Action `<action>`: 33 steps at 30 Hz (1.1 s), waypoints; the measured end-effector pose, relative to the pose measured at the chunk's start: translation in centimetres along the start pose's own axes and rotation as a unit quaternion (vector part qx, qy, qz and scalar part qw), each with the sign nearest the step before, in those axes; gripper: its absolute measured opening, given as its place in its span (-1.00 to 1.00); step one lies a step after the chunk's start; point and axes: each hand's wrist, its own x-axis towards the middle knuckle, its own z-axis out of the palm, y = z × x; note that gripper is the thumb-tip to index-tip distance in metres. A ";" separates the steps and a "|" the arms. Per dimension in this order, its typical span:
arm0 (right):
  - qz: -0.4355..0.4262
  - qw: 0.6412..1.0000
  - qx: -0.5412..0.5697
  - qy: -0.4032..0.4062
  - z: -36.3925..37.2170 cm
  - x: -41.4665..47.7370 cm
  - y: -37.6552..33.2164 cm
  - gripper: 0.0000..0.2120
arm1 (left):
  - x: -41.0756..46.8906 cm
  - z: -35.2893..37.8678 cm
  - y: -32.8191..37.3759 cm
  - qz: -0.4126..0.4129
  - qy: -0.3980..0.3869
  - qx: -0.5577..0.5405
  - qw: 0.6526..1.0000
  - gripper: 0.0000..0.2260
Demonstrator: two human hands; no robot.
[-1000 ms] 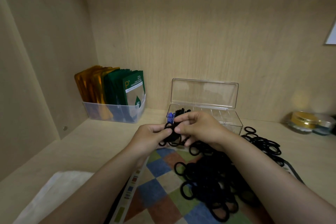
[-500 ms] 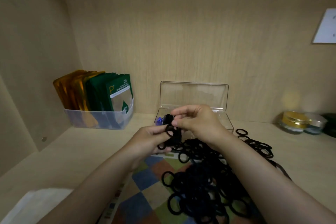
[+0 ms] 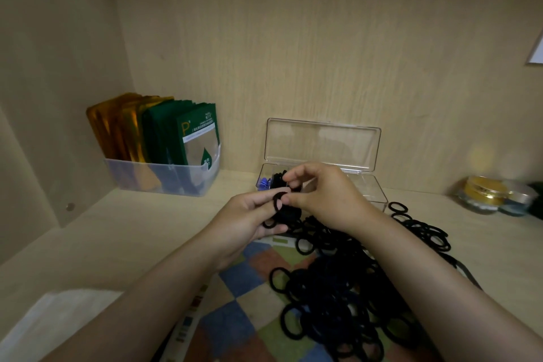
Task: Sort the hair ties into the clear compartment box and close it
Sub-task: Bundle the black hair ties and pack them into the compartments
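Hair ties [image 3: 338,303] lie heaped on a mat [image 3: 241,279], right of centre on the shelf. A bin [image 3: 164,178] of packets stands at the back left. The left hand [image 3: 244,223] has its fingers clamped on one tie [image 3: 277,203]. The right hand [image 3: 326,200], fingers curled, touches that tie; whether it grips cannot be told. The box [image 3: 367,191] stands open behind the hands, with ties in its left end.

One wide-angle camera rides on my head, facing forward and down into a wooden alcove. My left hand [image 3: 244,223] and right hand [image 3: 326,197] fill the centre, close up. The clear compartment box [image 3: 368,189] lies just beyond at 12 o'clock, the back wall near.
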 end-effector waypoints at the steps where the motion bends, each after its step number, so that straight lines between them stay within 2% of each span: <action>1: 0.025 0.999 0.007 -0.021 -0.2 -0.1 -0.1 -0.70 | 0.0 -0.1 0.1 0.012 0.003 0.005 1.000 -0.73; 3: 0.070 0.993 0.054 -0.078 -0.5 -0.3 -0.3 -0.68 | -0.1 -0.5 0.6 0.029 0.004 0.012 0.999 -0.73; 7: 0.118 0.972 0.143 -0.145 -1.3 -0.8 -0.7 -0.80 | -0.2 -1.1 1.3 0.022 -0.012 0.037 0.999 -0.70; 10: 0.120 0.976 0.099 -0.154 -1.6 -0.7 -0.5 -0.83 | -0.5 -1.3 1.4 0.004 -0.022 0.039 0.999 -0.69; 13: 0.112 0.985 0.044 -0.124 -1.6 -0.6 -0.4 -0.90 | -0.5 -1.3 1.6 -0.025 -0.014 0.023 0.999 -0.75; 16: 0.116 0.984 0.076 -0.110 -1.5 -0.6 -0.3 -0.91 | -0.2 -1.6 1.6 -0.055 0.033 -0.003 0.998 -0.81; 19: 0.111 0.983 0.110 -0.096 -1.3 -0.5 -0.3 -0.90 | -0.2 -1.9 1.6 -0.075 0.089 0.017 0.993 -0.84; 23: 0.110 0.959 0.226 -0.130 -1.6 -0.5 -0.7 -0.88 | 0.1 -2.1 1.2 -0.041 0.186 0.097 0.977 -0.85; 25: 0.111 0.947 0.256 -0.159 -1.2 -0.7 -0.9 -0.88 | 0.0 -1.6 1.1 -0.034 0.175 0.101 0.979 -0.85; 27: 0.112 0.952 0.238 -0.159 -0.5 -0.9 -1.0 -0.87 | -0.1 -0.9 1.1 -0.046 0.128 0.060 0.989 -0.84; 29: 0.118 0.960 0.214 -0.133 0.0 -0.9 -1.0 -0.87 | -0.3 -0.5 1.3 -0.055 0.081 0.017 0.995 -0.84; 33: 0.128 0.972 0.180 -0.084 0.1 -0.7 -1.0 -0.94 | -0.2 -0.7 1.8 -0.067 0.047 -0.078 0.994 -0.70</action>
